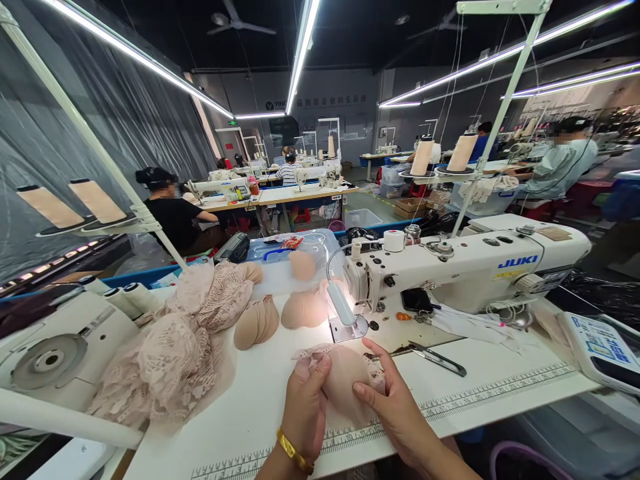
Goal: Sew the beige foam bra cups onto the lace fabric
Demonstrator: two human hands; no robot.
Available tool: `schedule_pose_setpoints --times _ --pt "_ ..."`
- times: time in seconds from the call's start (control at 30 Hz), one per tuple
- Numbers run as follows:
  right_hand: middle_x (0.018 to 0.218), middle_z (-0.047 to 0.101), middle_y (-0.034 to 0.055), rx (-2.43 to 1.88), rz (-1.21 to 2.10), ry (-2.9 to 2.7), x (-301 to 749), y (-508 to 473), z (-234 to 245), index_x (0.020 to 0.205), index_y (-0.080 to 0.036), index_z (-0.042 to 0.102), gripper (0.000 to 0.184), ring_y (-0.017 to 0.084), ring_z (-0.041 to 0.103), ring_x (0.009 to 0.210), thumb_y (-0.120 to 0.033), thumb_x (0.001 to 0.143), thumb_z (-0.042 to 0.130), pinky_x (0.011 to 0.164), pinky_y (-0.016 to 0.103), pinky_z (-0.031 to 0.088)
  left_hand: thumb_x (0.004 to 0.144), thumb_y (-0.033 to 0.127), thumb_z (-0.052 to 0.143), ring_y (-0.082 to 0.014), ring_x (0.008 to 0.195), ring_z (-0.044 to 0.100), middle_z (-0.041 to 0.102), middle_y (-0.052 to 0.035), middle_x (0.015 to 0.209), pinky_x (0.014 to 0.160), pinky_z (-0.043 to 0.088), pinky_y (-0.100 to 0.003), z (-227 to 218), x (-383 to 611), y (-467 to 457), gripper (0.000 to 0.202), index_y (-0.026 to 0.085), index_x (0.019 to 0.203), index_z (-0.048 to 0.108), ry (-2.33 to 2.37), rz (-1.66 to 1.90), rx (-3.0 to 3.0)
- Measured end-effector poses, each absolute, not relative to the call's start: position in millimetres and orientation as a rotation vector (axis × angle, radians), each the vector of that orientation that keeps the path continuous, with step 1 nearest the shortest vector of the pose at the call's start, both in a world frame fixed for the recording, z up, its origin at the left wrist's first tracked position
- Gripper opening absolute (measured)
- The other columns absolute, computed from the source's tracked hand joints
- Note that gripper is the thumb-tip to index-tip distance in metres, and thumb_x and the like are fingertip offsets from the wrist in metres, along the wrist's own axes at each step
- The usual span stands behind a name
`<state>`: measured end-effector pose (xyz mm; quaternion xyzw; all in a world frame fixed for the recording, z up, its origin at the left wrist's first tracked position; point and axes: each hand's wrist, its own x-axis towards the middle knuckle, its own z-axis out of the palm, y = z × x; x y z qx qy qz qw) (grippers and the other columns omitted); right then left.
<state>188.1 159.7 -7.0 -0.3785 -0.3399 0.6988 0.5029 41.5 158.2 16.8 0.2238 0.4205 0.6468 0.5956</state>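
My left hand point(306, 399) pinches the left edge of a beige bra cup point(345, 377) with lace trim, its thumb on top. On the cup's right side my right hand point(393, 403) grips the lace edge, thumb pressed on the fabric and index finger stretched toward the machine. The cup is held over the table's front part, just before the needle plate point(345, 329) of a white sewing machine point(470, 267). Beyond it lie a stack of beige foam cups point(257, 323) and more cups point(303, 310). Fingers under the cup are hidden.
A heap of beige lace pieces point(175, 353) covers the left of the table. Thread snips point(440, 359) lie right of my hands, near a phone point(417, 300). A clear plastic box point(320, 243) stands behind. Other people sit at machines farther off.
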Motion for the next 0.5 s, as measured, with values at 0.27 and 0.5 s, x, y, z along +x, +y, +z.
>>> schedule_pose_setpoints --times 0.27,0.5 --pt "0.110 0.074 0.0065 -0.919 1.649 -0.841 187.1 160.3 -7.7 0.154 -0.030 0.034 0.107 0.031 0.072 0.101 -0.056 0.068 0.092 0.094 0.049 0.057 0.070 0.043 0.093 -0.0290 0.099 0.073 0.078 -0.0111 0.104 0.091 0.057 -0.037 21.6 44.7 163.7 0.044 0.015 0.100 0.077 0.870 1.326 0.484" --pt "0.094 0.067 -0.0003 -0.836 1.650 -1.187 207.0 162.9 -23.8 0.161 -0.030 0.017 0.106 0.023 0.067 0.094 -0.046 0.081 0.085 0.093 0.042 0.051 0.064 0.039 0.096 -0.0229 0.089 0.070 0.076 -0.0062 0.094 0.082 0.056 -0.032 34.4 36.2 175.1 0.039 0.018 0.092 0.078 0.957 1.393 0.442"
